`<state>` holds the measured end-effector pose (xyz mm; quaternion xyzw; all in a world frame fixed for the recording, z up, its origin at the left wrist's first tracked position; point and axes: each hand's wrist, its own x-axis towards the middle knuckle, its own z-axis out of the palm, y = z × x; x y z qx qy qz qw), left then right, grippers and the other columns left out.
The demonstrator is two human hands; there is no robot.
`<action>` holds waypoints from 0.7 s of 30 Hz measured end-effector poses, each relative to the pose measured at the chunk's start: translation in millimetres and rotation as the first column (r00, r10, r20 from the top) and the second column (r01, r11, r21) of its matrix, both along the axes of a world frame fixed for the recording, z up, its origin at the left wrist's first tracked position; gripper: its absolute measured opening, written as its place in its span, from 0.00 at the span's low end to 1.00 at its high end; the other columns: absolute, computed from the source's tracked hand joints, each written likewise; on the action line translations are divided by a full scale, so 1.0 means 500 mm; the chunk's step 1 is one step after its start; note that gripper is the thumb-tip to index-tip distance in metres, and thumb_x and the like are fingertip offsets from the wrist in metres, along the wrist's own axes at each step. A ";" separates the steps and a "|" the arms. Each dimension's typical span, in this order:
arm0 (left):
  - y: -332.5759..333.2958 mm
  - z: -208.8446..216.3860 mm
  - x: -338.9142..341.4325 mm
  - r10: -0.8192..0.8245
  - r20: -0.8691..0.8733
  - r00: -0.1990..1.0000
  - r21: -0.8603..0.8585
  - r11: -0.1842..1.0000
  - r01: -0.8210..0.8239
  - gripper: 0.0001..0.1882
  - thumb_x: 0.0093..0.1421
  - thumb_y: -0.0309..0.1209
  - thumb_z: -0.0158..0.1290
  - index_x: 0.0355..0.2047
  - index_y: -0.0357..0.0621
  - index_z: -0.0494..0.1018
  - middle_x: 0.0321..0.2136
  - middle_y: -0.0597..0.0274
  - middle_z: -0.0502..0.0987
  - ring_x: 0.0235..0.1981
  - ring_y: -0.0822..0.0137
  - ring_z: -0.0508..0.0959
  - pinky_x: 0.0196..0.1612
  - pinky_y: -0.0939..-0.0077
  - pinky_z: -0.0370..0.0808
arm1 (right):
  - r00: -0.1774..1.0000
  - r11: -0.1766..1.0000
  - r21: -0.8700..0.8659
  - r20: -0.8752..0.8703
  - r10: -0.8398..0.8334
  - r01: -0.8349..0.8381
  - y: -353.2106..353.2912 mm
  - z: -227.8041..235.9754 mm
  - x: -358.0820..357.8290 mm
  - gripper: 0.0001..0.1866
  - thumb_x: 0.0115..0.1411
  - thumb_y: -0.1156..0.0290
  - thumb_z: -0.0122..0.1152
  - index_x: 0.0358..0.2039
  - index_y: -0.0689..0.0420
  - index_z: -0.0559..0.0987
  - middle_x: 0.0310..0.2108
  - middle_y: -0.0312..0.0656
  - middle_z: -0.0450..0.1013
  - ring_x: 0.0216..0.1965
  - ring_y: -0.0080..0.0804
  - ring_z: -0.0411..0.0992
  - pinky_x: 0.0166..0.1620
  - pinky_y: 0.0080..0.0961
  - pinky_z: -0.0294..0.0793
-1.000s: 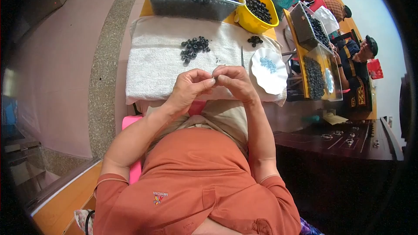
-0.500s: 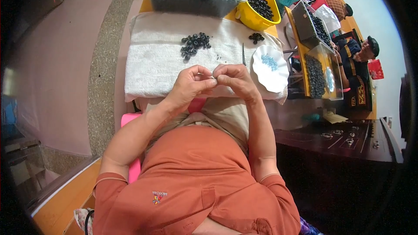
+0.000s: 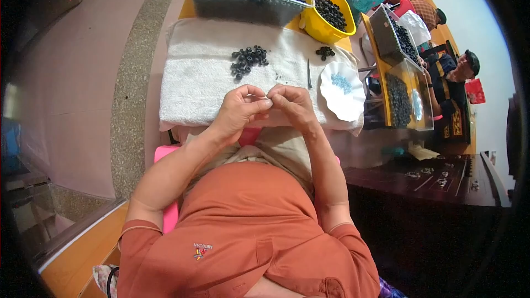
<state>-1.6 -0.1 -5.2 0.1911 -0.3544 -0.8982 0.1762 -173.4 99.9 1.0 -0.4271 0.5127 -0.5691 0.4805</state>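
My left hand (image 3: pixel 241 110) and my right hand (image 3: pixel 292 105) meet above the near edge of a white towel (image 3: pixel 190 83), fingertips pinched together. Whatever they hold between them is too small and too covered to make out. Just beyond lies a loose pile of small black ring-like parts (image 3: pixel 249 62), with a few tiny dark bits beside it. Right of my hands sits a white scalloped dish (image 3: pixel 349 108) holding small light-blue pieces (image 3: pixel 341 82). Between dish and pile lie slim dark tweezers (image 3: pixel 309 73). A smaller cluster of black parts (image 3: pixel 325 52) rests above the dish.
At the towel's far side stand a clear plastic bin (image 3: pixel 243 8) full of black parts and a yellow bucket (image 3: pixel 326 33) with more. To the right, another person (image 3: pixel 448 74) sits by clear bins (image 3: pixel 398 96) of black parts. A dark panelled surface (image 3: pixel 419 179) lies nearer.
My right hand has turned slightly and shifted a little left, its fingers still against those of my left hand. The things on the towel appear slightly lower in view.
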 end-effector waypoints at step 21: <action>-0.002 0.007 0.002 0.028 -0.006 1.000 0.072 0.997 -0.027 0.09 0.61 0.25 0.56 0.40 0.43 0.69 0.36 0.62 0.77 0.38 0.72 0.79 0.42 0.74 0.79 | 0.854 0.886 -0.457 -0.424 -0.301 0.085 0.003 -0.040 0.046 0.22 0.51 0.81 0.69 0.48 0.61 0.78 0.39 0.44 0.72 0.34 0.25 0.72 0.35 0.19 0.74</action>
